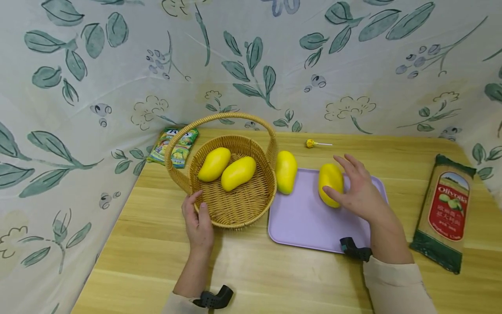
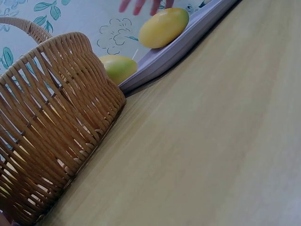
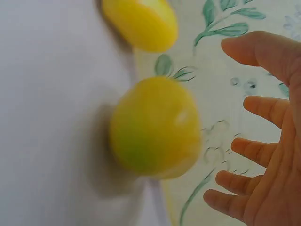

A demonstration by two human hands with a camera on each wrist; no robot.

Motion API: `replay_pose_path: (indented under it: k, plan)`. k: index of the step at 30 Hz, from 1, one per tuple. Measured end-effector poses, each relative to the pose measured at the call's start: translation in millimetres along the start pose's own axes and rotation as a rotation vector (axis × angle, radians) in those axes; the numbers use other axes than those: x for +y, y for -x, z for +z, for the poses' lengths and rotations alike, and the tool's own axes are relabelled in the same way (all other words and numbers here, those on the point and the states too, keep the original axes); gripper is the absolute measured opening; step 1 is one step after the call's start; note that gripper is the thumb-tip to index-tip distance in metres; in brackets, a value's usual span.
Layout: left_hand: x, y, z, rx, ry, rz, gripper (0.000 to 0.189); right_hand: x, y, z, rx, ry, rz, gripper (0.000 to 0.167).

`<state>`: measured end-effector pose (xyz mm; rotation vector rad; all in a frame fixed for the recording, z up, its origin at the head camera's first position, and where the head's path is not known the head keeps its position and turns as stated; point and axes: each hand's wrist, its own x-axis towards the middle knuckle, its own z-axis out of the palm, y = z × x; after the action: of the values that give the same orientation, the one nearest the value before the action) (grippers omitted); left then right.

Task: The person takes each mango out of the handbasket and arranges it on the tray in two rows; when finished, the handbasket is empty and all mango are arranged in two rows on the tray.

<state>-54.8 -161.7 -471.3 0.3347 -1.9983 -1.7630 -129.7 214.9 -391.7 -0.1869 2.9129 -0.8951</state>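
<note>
A wicker basket (image 1: 231,213) with a tall arched handle holds two yellow mangoes (image 1: 238,173). At its front left side, my left hand (image 1: 200,226) rests against the rim with loosely extended fingers; the left wrist view shows mostly the woven wall (image 2: 61,108). My right hand (image 1: 362,194) is spread around the near right of a mango (image 1: 330,183) on a lilac tray (image 1: 310,222). In the right wrist view, a gap shows between its fingers and that mango (image 3: 157,129). Another mango (image 1: 286,172) with a greenish end lies between basket and tray.
A green snack packet (image 1: 184,141) lies behind the basket's left side. Behind the tray is a yellow lollipop (image 1: 310,143) on a white stick. An Olivoila noodle packet (image 1: 445,213) lies at the right. Patterned cloth hangs along the table's back and left.
</note>
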Motion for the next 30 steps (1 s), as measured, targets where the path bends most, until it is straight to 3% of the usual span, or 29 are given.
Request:
replay_pose_path:
  k: [6,12,18,30]
  plan:
    - [-0.7,0.1,0.0,-0.002,0.000,-0.015,0.036,-22.3,17.2,-13.3,0.137,-0.049,-0.148,0.082]
    - [-1.0,-0.1,-1.0,0.001,-0.005,-0.001,0.035,-48.7,32.4,-9.1,0.196,-0.071,-0.356,0.073]
    - [-1.5,-0.2,-1.7,0.003,-0.001,-0.007,0.035,-71.0,39.2,10.4,0.145,-0.061,-0.503,0.068]
    - [0.0,-0.5,-0.8,0.008,-0.002,0.016,0.035,-102.5,45.7,62.7,0.015,-0.051,-0.667,0.053]
